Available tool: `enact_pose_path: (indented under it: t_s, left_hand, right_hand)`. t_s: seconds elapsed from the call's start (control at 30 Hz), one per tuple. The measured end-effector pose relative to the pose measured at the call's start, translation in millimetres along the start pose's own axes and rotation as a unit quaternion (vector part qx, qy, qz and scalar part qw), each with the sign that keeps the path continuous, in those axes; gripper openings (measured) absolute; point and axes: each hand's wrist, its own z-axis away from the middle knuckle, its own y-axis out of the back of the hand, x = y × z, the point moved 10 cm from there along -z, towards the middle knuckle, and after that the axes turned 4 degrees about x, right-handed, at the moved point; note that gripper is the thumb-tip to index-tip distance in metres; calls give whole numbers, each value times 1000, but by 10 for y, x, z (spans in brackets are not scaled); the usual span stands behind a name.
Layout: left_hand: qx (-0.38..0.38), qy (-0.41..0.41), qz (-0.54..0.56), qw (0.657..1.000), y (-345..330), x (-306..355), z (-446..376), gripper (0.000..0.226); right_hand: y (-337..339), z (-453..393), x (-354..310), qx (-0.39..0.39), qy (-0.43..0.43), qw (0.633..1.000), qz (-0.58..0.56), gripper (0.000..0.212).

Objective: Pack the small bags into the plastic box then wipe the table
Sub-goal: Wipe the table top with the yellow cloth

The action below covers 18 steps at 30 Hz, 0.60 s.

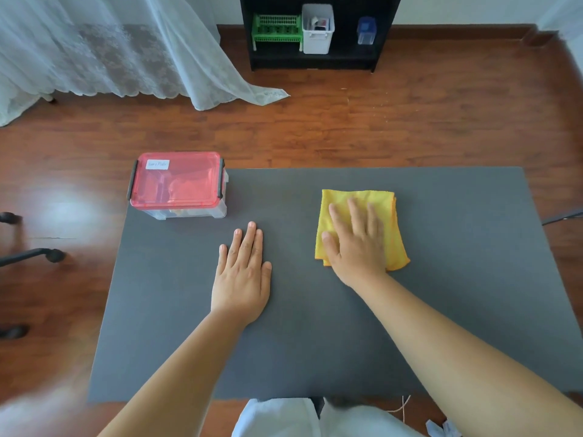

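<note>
The right hand [356, 238] lies palm-down with its fingers [355, 212] spread and flat, pressing on a folded yellow cloth [394, 244] right of the frame's centre. The fingertips reach the upper half of the cloth, short of its far edge; the thumb sits at the cloth's left border, and the heel of the hand covers its lower left corner. Nothing is pinched or gripped: the cloth is pinned under the flat palm.

The left hand [241, 279] rests just left of centre, also palm-down, fingers straight and close together, thumb slightly out, lying directly on the bare grey table [299, 342] and holding nothing. The two hands are apart, with a strip of table between them.

Up and to the left of the left fingertips, near but not touching them, stands the clear plastic box [195, 211] on the table's far left corner. Its translucent red lid [176, 179] is on, with a dark latch at each short end and a white label in its upper left. Pale and orange shapes show dimly inside; whether they are the small bags cannot be told.
</note>
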Motion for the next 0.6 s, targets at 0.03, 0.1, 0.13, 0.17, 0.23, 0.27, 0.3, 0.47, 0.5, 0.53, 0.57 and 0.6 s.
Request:
enact_pose_path:
  t_s: [0.03, 0.1, 0.13, 0.17, 0.23, 0.27, 0.3, 0.47, 0.5, 0.53, 0.57, 0.6]
  left_hand:
    - [1, 0, -1, 1000, -4, 0, -2, 60]
    - [0, 0, -2, 1000, -12, -5, -2, 59]
    - [0, 0, -1, 1000, -14, -8, -2, 60]
    - [0, 0, -1, 1000, -16, -10, -4, 60]
    - [2, -2, -4, 1000, -17, -10, -5, 60]
    - [3, -2, -5, 1000, -15, -12, -8, 60]
    - [4, -2, -6, 1000, -14, -14, -11, 60]
    - [7, -4, -6, 1000, -24, -8, -8, 59]
    - [7, -3, -5, 1000, -26, -10, -7, 59]
    - [7, -3, -4, 1000, -25, -12, -5, 59]
    - [7, -2, -3, 1000, -23, -15, -5, 59]
    - [6, -2, -2, 1000, -24, -16, -5, 59]
  right_hand:
    - [-76, 80, -108, -18, 16, 1000, 7, 56]
    - [-188, 127, -293, -45, 33, 998, 7, 53]
    - [-212, 92, -362, -52, 38, 998, 4, 52]
    - [-222, 31, -411, -57, 42, 997, 4, 50]
    - [-228, -124, -446, -63, 49, 997, 18, 50]
    - [-227, -206, -432, -65, 49, 996, 26, 52]
    - [-223, -286, -398, -67, 46, 996, 33, 54]
    - [-99, -644, 91, -67, -39, 996, 38, 60]
    - [-56, -674, 230, -63, -62, 996, 32, 60]
    - [-9, -680, 375, -55, -83, 995, 27, 60]
    - [35, -662, 525, -48, -103, 993, 21, 60]
    - [73, -618, 681, -42, -125, 991, 17, 60]
